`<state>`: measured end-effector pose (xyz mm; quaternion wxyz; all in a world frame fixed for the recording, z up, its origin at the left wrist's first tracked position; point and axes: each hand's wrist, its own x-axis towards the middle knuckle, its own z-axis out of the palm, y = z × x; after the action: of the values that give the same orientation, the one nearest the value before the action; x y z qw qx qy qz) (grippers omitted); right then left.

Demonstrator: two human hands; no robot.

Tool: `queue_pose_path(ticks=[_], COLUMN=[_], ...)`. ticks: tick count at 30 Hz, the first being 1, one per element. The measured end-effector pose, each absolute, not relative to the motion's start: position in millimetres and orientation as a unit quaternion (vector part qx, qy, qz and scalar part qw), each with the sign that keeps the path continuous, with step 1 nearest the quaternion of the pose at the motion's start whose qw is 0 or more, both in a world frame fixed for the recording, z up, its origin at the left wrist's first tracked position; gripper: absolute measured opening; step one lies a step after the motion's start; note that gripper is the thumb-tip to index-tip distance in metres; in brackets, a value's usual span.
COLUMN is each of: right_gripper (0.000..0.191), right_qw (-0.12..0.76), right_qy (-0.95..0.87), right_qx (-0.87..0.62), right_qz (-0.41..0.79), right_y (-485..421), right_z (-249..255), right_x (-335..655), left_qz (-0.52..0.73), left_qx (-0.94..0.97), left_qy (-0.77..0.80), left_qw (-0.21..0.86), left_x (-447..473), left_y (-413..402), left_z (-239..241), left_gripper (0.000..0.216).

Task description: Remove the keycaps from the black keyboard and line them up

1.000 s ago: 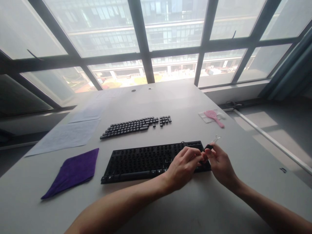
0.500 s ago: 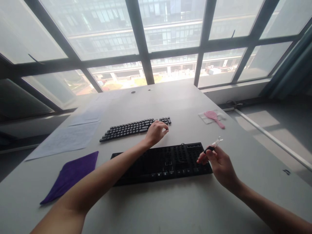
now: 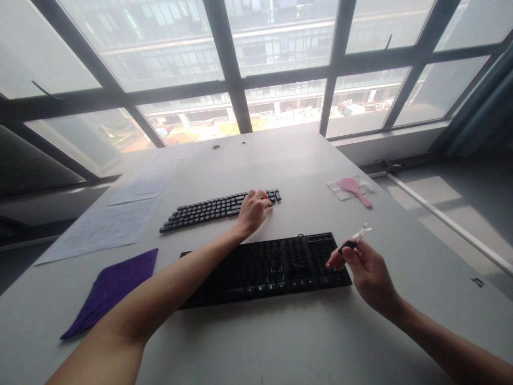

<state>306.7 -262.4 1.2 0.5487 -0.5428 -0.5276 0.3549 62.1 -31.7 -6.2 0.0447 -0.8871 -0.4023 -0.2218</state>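
Note:
My left hand [image 3: 253, 211] is at the right part of the loose black keycaps [image 3: 204, 209], which lie in keyboard-like rows on the table. Its fingers are pinched at a small dark keycap [image 3: 269, 207], partly hidden by the fingertips. Below my left forearm lies a black keyboard [image 3: 296, 267], with most of its keycaps off and a row of them still along the front edge. Over its right end my right hand [image 3: 371, 272] grips a keycap puller [image 3: 360, 233] with a black handle and pale prongs pointing up and away.
A purple cloth [image 3: 112, 291] lies left of the keyboard, with white paper sheets [image 3: 100, 230] beyond it. At the back right a pink hairbrush [image 3: 350, 186] rests on a clear plastic bag [image 3: 335, 191]. Windows [image 3: 280, 101] stand behind the white table [image 3: 296, 166].
My left hand has shifted slightly up and left, its fingertips now down by the keycap rows. My right hand still holds the keycap puller, and the view has tilted slightly.

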Motion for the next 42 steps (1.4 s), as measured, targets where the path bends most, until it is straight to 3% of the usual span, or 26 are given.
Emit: queue_pose_path(ticks=[9,15,20,26,32,42], right_gripper=[0.029,0.024,0.026,0.027,0.023,0.02], right_qw=[0.55,0.523,0.474,0.44,0.427,0.368], right_qy=[-0.543,-0.566,-0.598,-0.639,-0.661,-0.702], right_qx=[-0.54,-0.568,-0.559,-0.549,-0.553,-0.546], right_qz=[0.333,0.289,0.323,0.31,0.274,0.27], right_y=[-263.3,-253.4,-243.9,-246.4,-247.0,-247.1], right_z=[4.8,-3.3,-3.0,1.0,-0.5,7.5], right_x=[307.8,328.6,342.2,338.1,336.7,336.6], left_qz=[-0.234,-0.265,-0.211,-0.188,-0.195,-0.194], left_qx=[-0.872,-0.87,-0.92,-0.918,-0.911,-0.911], left_qy=[-0.429,-0.416,-0.313,-0.276,-0.292,-0.289], left_qw=[0.028,0.023,-0.106,-0.213,-0.217,-0.222], left_x=[64.6,76.0,99.0,123.1,131.7,130.8], left_y=[-30.8,-69.5,-150.3,-206.6,-210.6,-211.5], left_z=[-4.3,22.2,37.8,20.6,7.9,6.9], left_gripper=[0.006,0.022,0.018,0.023,0.036,0.029])
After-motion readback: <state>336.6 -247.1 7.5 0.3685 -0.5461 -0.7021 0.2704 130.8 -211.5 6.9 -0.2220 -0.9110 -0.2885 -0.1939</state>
